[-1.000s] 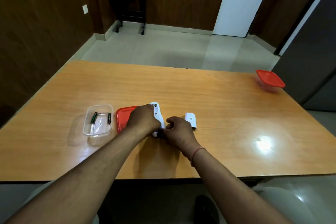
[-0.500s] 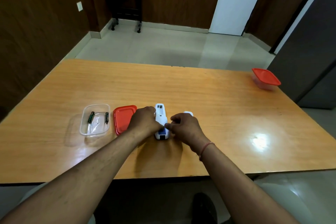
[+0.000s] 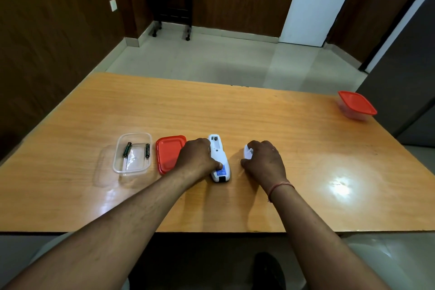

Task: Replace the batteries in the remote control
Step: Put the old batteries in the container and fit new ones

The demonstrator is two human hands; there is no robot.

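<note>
The white remote control (image 3: 219,160) lies face down on the wooden table (image 3: 259,125), its battery bay open at the far end. My left hand (image 3: 197,159) holds its left side, thumb on the blue label. To the right, my right hand (image 3: 262,160) is closed over the white battery cover (image 3: 247,152), which is mostly hidden. A clear plastic container (image 3: 131,154) at the left holds two dark batteries (image 3: 127,149).
An orange-red lid (image 3: 168,153) lies between the clear container and my left hand. A second container with an orange-red lid (image 3: 356,105) stands at the table's far right edge. A dark side table (image 3: 170,0) and a white door stand beyond.
My right hand left the near end of the remote and moved right onto the battery cover. The remote now lies flat and straight under my left hand.
</note>
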